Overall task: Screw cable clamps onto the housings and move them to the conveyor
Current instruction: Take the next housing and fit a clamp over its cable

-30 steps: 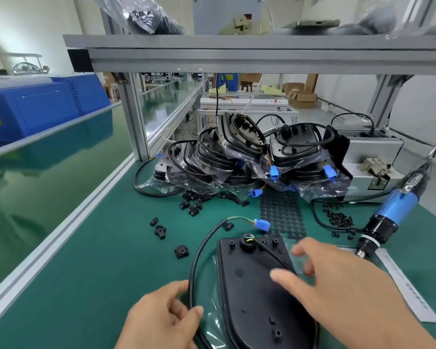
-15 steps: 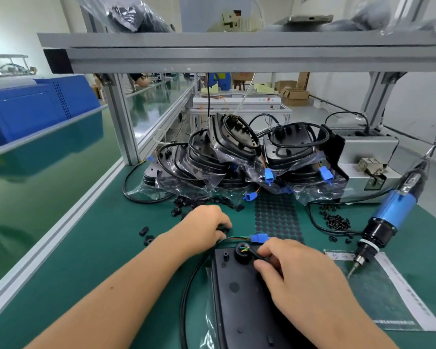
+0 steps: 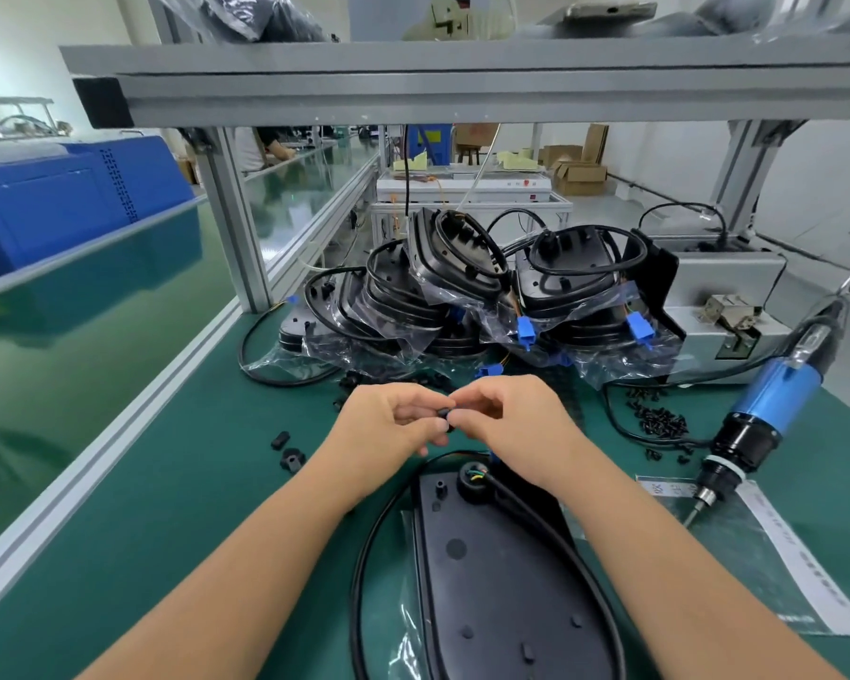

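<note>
A black housing (image 3: pixel 491 576) lies flat on the green mat in front of me, its black cable (image 3: pixel 364 557) looping round its left side. Above its far end my left hand (image 3: pixel 393 419) and my right hand (image 3: pixel 506 419) meet fingertip to fingertip, both pinching a small black cable clamp (image 3: pixel 445 418). Two loose clamps (image 3: pixel 288 451) lie on the mat to the left. More clamps lie scattered behind my hands, mostly hidden. A blue electric screwdriver (image 3: pixel 766 409) hangs at the right, tip down.
A pile of bagged housings (image 3: pixel 467 296) with blue connectors fills the back of the bench. Black screws (image 3: pixel 661 419) lie in a heap at the right, near a grey box (image 3: pixel 727 306). The green conveyor (image 3: pixel 94 306) runs along the left behind an aluminium rail.
My left hand came back from the scattered clamps and my right hand lifted off the housing's cable. Both now meet above the housing, holding a clamp.
</note>
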Demonstrator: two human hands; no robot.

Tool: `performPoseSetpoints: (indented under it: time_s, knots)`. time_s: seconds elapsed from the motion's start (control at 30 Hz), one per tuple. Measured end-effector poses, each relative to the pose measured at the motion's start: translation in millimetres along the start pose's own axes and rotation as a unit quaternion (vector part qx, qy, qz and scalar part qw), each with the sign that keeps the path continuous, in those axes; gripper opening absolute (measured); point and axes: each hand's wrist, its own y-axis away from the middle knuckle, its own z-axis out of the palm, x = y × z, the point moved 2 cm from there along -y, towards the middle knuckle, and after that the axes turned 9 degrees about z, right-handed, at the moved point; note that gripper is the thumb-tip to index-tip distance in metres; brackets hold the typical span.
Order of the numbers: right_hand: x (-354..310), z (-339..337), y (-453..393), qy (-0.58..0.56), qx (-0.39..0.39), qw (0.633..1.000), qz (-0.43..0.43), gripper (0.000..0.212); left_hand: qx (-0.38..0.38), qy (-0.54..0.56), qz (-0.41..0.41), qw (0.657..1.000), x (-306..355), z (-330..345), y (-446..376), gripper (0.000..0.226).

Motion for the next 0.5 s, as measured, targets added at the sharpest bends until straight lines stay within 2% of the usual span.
performPoseSetpoints:
  time_s: [0.07, 0.2, 0.33, 0.4, 0.5]
  knots:
    - [1, 2, -4, -0.007, -0.004, 1.0, -0.003, 0.009, 0.012, 0.028, -0.014, 0.999, 0, 0, 4, 0.021]
    - [0, 5, -7, -0.016, -0.026, 0.999, 0.009, 0.014, 0.048, 0.105, -0.059, 0.992, -4, -3, 13, 0.012]
    - [-4, 4, -9, 0.001, -0.052, 0.998, 0.045, 0.017, 0.15, 0.121, -0.122, 0.974, -10, -10, 19, 0.013]
    - [-6, -5, -5, 0.031, -0.02, 0.998, 0.048, 0.013, 0.182, 0.099, -0.141, 0.968, -12, -15, 21, 0.016]
    - [-9, -28, 27, 0.054, 0.061, 0.996, 0.023, 0.021, 0.182, 0.052, -0.123, 0.974, -8, -18, 26, 0.017]
